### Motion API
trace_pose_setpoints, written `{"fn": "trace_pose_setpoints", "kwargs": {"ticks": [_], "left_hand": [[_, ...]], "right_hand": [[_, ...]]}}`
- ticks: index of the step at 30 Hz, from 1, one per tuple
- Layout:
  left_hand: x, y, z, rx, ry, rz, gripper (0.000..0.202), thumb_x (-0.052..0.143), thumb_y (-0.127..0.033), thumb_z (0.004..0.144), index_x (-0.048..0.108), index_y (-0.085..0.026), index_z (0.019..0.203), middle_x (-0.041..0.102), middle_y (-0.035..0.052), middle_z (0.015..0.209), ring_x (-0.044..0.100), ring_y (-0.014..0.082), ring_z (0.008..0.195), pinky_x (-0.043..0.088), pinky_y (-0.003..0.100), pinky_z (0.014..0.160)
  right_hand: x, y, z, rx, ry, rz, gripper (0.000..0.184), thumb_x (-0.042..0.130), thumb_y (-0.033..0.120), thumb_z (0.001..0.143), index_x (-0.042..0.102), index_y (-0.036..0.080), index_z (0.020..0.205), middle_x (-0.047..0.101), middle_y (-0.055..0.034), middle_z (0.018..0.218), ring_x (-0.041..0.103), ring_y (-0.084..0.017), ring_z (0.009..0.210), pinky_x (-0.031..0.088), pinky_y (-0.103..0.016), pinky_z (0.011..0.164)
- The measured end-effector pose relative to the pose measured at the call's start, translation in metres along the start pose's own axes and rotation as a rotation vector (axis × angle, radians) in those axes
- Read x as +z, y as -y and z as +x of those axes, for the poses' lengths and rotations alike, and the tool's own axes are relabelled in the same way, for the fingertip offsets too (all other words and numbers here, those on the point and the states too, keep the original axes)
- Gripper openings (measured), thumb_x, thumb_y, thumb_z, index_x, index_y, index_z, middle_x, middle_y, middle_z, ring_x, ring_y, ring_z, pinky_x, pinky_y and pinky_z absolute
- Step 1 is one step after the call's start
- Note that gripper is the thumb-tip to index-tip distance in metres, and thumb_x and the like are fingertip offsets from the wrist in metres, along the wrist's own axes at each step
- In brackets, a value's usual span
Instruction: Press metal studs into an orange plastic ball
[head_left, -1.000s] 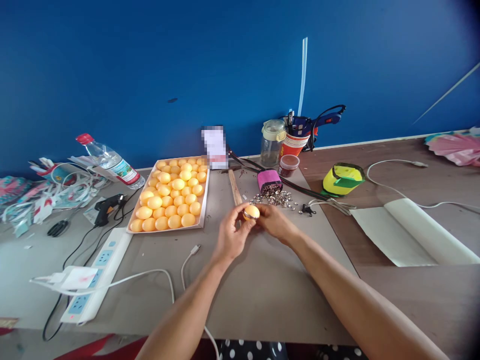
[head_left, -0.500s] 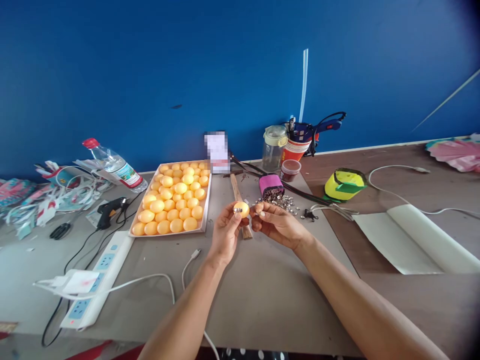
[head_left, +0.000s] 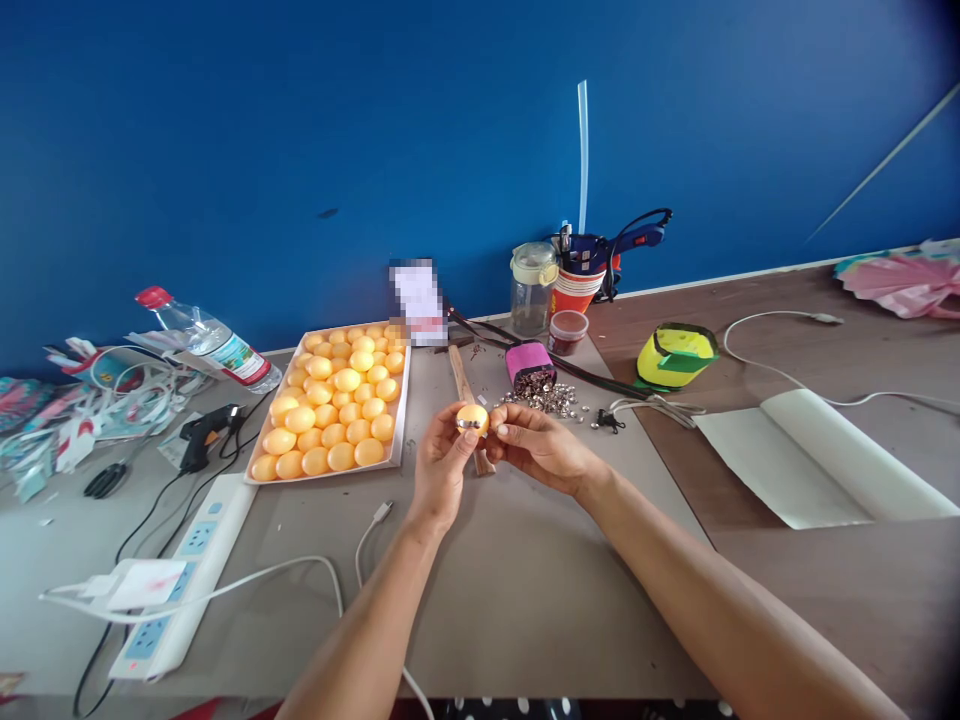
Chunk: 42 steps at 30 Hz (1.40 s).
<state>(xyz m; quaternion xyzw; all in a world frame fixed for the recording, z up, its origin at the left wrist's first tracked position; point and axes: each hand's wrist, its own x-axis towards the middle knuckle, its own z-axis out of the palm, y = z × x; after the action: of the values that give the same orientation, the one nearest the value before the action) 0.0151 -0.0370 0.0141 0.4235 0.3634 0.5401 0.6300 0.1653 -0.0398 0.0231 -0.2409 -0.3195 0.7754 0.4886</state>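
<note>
My left hand [head_left: 442, 460] pinches an orange ping-pong-type ball [head_left: 472, 413] between thumb and fingers. Small shiny pieces [head_left: 469, 425] show on the side of the ball facing me. My right hand [head_left: 534, 443] is closed in a pinch right beside the ball; whatever its fingertips hold is too small to make out. Behind the hands, many shiny little pieces [head_left: 555, 400] spill from a tipped purple container [head_left: 529, 362]. A wooden-handled hammer [head_left: 460, 375] lies partly behind my left hand. To the left, a shallow box [head_left: 400, 430] carries rows of similar orange balls [head_left: 327, 415].
At left are a power strip [head_left: 204, 545] with white cables, a glue gun [head_left: 204, 435] and a water bottle [head_left: 217, 345]. A lidded jar [head_left: 532, 290], a small tub [head_left: 568, 332] and a yellow container [head_left: 677, 357] stand at the back. White paper [head_left: 810, 470] lies at right.
My right fingertips have come closer to the ball, now at its right side. The ball has turned slightly, showing more of the shiny pieces. The whole view has shifted a little.
</note>
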Motion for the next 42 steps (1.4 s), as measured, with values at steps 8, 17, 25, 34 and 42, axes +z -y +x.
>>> {"fn": "trace_pose_setpoints", "kwargs": {"ticks": [8, 17, 25, 34, 42], "left_hand": [[0.003, -0.001, -0.001, 0.087, -0.041, 0.094, 0.036, 0.072, -0.031, 0.072, 0.059, -0.02, 0.103, 0.063, 0.0022, 0.094, 0.059, 0.0124, 0.081, 0.048, 0.024, 0.074], [0.002, 0.001, -0.002, 0.143, -0.059, 0.195, 0.037, 0.071, -0.032, 0.073, 0.058, -0.022, 0.106, 0.065, 0.0024, 0.096, 0.061, 0.0135, 0.084, 0.047, 0.026, 0.078], [-0.002, 0.004, -0.002, 0.171, -0.049, 0.268, 0.037, 0.069, -0.031, 0.076, 0.057, -0.021, 0.109, 0.065, 0.0031, 0.095, 0.061, 0.0135, 0.082, 0.048, 0.026, 0.078], [-0.003, 0.004, -0.004, 0.212, -0.077, 0.409, 0.039, 0.07, -0.033, 0.074, 0.057, -0.02, 0.109, 0.065, 0.0036, 0.088, 0.06, 0.0143, 0.076, 0.048, 0.025, 0.071], [-0.004, 0.007, -0.007, 0.217, -0.047, 0.478, 0.041, 0.064, -0.038, 0.079, 0.052, -0.018, 0.113, 0.064, 0.0038, 0.087, 0.06, 0.0133, 0.07, 0.049, 0.025, 0.064]], "right_hand": [[0.001, -0.003, 0.002, -0.035, -0.019, -0.051, 0.024, 0.074, 0.033, 0.07, 0.056, 0.018, 0.073, 0.055, 0.0022, 0.063, 0.053, -0.011, 0.059, 0.042, -0.027, 0.06], [0.0, -0.007, 0.004, -0.084, -0.041, -0.11, 0.026, 0.073, 0.037, 0.07, 0.055, 0.018, 0.074, 0.055, 0.0027, 0.063, 0.052, -0.011, 0.058, 0.043, -0.027, 0.06], [0.0, -0.007, 0.004, -0.094, -0.057, -0.145, 0.028, 0.073, 0.038, 0.07, 0.054, 0.018, 0.074, 0.058, 0.0019, 0.062, 0.053, -0.011, 0.057, 0.043, -0.027, 0.059], [0.002, -0.008, 0.003, -0.064, -0.098, -0.189, 0.029, 0.072, 0.039, 0.071, 0.053, 0.017, 0.073, 0.061, 0.0003, 0.059, 0.057, -0.013, 0.055, 0.044, -0.029, 0.059], [0.003, -0.011, 0.003, -0.053, -0.156, -0.133, 0.03, 0.075, 0.037, 0.066, 0.053, 0.017, 0.072, 0.062, 0.0009, 0.056, 0.058, -0.013, 0.054, 0.044, -0.029, 0.057]]}}
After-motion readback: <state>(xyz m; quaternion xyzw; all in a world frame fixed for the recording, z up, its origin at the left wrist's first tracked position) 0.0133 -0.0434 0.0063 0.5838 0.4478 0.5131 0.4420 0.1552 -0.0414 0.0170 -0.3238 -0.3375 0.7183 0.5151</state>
